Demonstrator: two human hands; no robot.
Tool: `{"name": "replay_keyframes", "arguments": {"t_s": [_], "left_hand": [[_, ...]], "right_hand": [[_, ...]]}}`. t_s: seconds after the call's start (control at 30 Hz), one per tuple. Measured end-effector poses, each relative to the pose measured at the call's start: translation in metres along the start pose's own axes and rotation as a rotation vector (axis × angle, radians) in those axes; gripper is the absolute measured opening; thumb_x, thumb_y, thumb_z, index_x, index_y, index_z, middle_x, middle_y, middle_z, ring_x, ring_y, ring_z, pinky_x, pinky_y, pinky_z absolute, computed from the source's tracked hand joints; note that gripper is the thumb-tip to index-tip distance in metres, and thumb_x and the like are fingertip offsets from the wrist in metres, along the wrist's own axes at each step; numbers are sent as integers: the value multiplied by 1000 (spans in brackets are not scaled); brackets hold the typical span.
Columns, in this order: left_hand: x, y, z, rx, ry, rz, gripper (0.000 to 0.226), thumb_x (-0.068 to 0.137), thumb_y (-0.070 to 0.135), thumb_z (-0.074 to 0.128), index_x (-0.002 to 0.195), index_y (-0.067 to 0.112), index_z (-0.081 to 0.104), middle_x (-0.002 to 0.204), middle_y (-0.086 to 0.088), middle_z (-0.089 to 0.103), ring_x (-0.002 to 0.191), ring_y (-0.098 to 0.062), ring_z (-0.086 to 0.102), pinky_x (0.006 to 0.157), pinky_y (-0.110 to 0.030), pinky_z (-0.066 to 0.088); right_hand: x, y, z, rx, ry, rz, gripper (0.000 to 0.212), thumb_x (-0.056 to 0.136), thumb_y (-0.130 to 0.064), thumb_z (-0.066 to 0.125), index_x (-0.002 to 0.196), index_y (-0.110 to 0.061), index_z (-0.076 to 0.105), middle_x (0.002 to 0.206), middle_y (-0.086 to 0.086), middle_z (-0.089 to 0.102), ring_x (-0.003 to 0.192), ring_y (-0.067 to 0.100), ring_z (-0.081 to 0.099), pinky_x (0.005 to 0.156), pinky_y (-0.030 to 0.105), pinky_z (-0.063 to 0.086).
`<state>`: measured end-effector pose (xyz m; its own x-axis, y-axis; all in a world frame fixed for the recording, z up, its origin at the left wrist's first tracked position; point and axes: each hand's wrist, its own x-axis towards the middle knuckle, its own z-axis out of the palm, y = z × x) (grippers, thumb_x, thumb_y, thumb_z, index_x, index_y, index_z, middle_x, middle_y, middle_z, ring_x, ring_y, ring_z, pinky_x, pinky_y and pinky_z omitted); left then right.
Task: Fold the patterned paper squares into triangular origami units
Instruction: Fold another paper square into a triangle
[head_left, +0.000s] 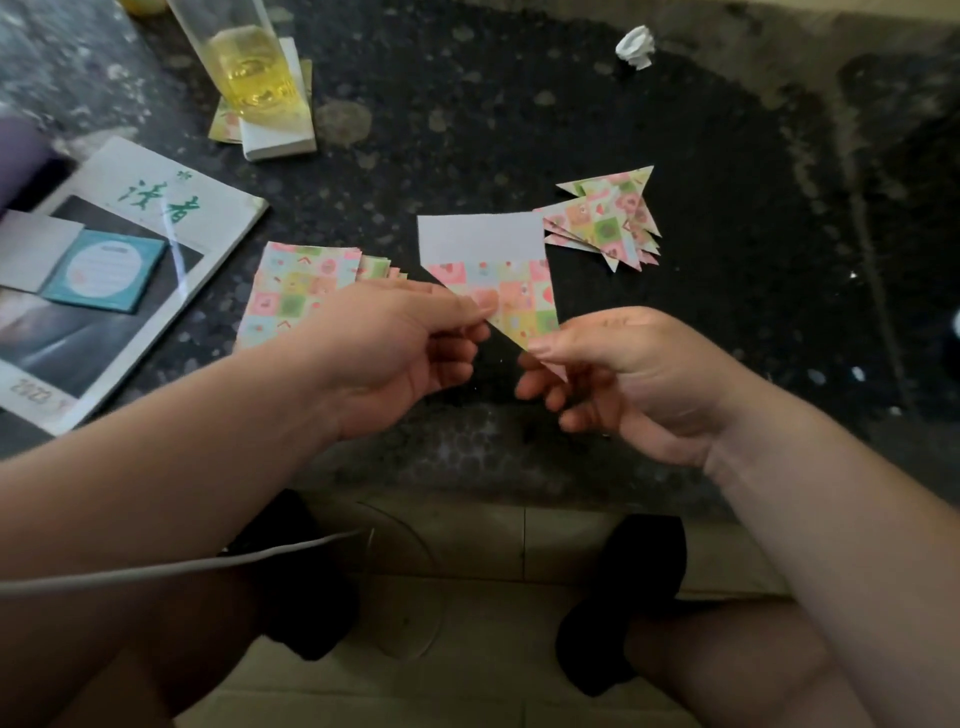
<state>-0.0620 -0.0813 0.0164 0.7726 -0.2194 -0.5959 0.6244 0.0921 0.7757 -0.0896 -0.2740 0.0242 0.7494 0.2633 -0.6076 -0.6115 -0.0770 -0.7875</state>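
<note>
Nearest, two bare forearms above the knees. Beyond, dark speckled table (519, 114), with magazine (156, 218) at left. Left hand (395, 353) pinching slanted left edge of half-folded patterned square (514, 291) with thumb and forefinger; right hand (634, 384) pinching its lower tip, other fingers loosely curled. White back on top, pastel checked triangle pointing down, over table between stack of flat squares (291, 291) and pile of finished triangles (608, 223).

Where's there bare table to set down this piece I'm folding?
Bare tabletop lies between the glass and the folded triangles, and right of those triangles. The left is crowded: magazine, then the stack of squares beside your half-folded paper.
</note>
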Motion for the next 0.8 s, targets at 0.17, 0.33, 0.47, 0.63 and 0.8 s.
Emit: {"name": "replay_keyframes", "arguments": {"t_s": [0.17,0.33,0.47,0.63,0.8], "left_hand": [[-2,-3,2,28,-6,7,17,87,10,73,72,8,65,67,-5,65,55,-10,56,51,-22,50],[-3,-1,1,31,1,11,15,89,10,72,76,7,66,67,-5,65,56,-10,57,52,-22,50],[3,12,-10,-15,61,40,17,91,11,71,75,11,64,64,-2,62,54,-9,53,51,-20,48],[-1,-1,-4,11,5,24,18,89,10,71,71,9,66,66,-4,64,55,-9,56,52,-22,49],[-3,-13,7,39,-90,-31,13,84,17,74,78,6,72,74,-8,69,63,-12,60,54,-23,50]], "right_hand": [[4,4,5,10,91,-13,22,90,-3,65,69,-4,70,63,12,66,52,15,51,45,23,39],[0,4,0,-37,62,-3,27,90,-1,62,65,-6,70,61,13,64,49,15,50,42,22,38],[-8,1,-14,-114,0,28,21,90,4,59,73,1,70,65,17,68,50,16,53,41,21,43],[-9,-5,-15,-108,-107,39,30,80,-21,79,101,-1,73,95,20,77,76,22,68,64,31,57],[-2,-1,5,-165,-51,-27,20,92,-23,71,79,-8,71,63,9,67,50,12,52,43,18,36]]}}
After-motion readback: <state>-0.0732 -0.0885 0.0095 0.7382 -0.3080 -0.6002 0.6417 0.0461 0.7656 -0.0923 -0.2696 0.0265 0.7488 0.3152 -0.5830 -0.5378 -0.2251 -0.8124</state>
